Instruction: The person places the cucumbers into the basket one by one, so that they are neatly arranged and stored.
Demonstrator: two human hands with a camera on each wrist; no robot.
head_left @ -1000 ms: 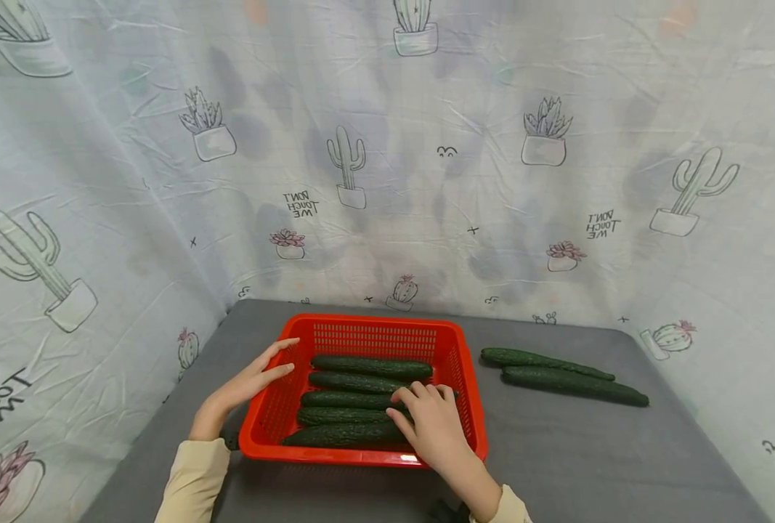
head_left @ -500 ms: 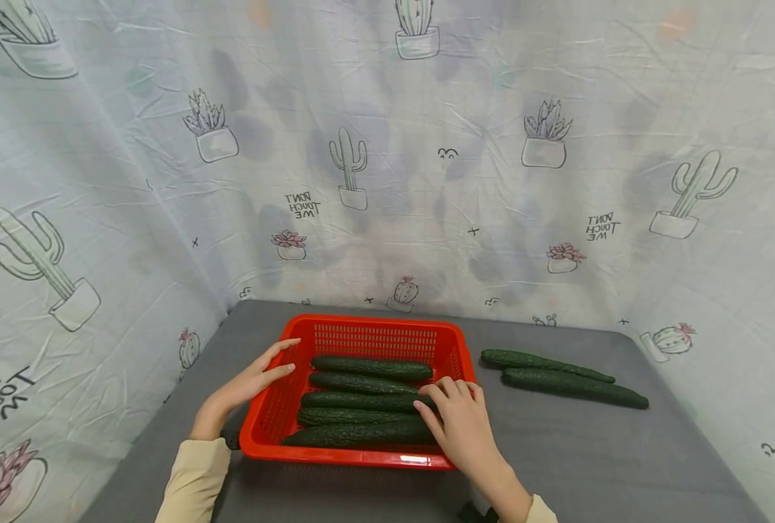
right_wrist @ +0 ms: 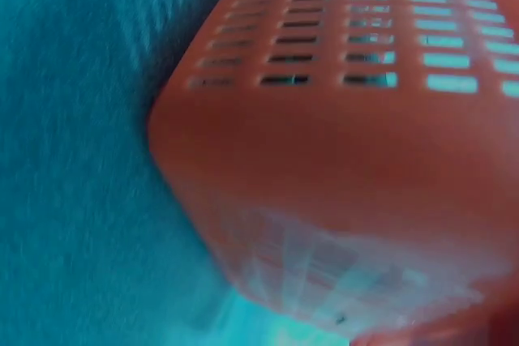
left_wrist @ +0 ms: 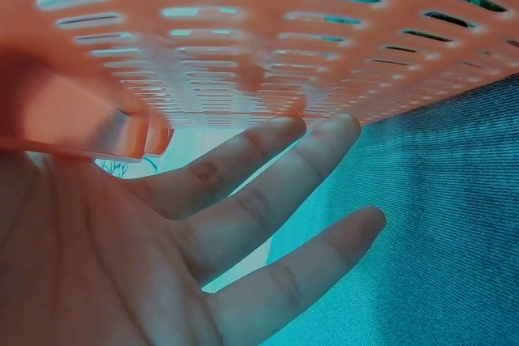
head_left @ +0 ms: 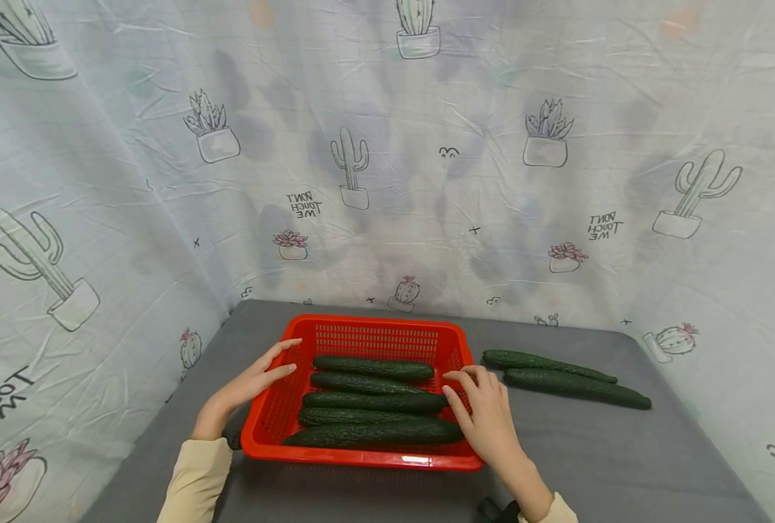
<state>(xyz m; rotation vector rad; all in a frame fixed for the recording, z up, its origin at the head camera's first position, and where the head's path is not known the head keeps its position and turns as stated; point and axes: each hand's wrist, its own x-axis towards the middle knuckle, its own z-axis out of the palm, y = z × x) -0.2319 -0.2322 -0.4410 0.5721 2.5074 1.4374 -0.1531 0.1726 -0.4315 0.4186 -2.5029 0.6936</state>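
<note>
Currently, in the head view, five cucumbers (head_left: pixel 374 434) are lying side by side in a red basket (head_left: pixel 361 456), their long axes running left to right between its end walls. The left hand (head_left: pixel 246 385) is resting at the basket's left wall, its thumb and forefinger parted and pointing over the rim. The right hand (head_left: pixel 488 414) is arching over the opposite rim, its fingers loosely bent and standing apart from the thumb; nothing is showing between them, though the palm side is staying out of sight. Two more cucumbers, a farther one (head_left: pixel 537 359) and a nearer one (head_left: pixel 577 387), are lying close together on the grey table (head_left: pixel 590 465), outside the basket's right wall. The relation that seems to matter most is theirs to the right hand, clearly the closer of the two: they are lying beyond it to the right, left ends near its knuckles, long axes slanting away rightward and slightly toward the person. In the left wrist view, three fingers (left_wrist: pixel 259 200) are extending straight and spread beneath the slotted wall, not curling round it. In the right wrist view, the basket's corner is filling much of the picture; the right hand's grip is not showing clearly there, so I cannot tell from it whether the fingers are touching the rim.
</note>
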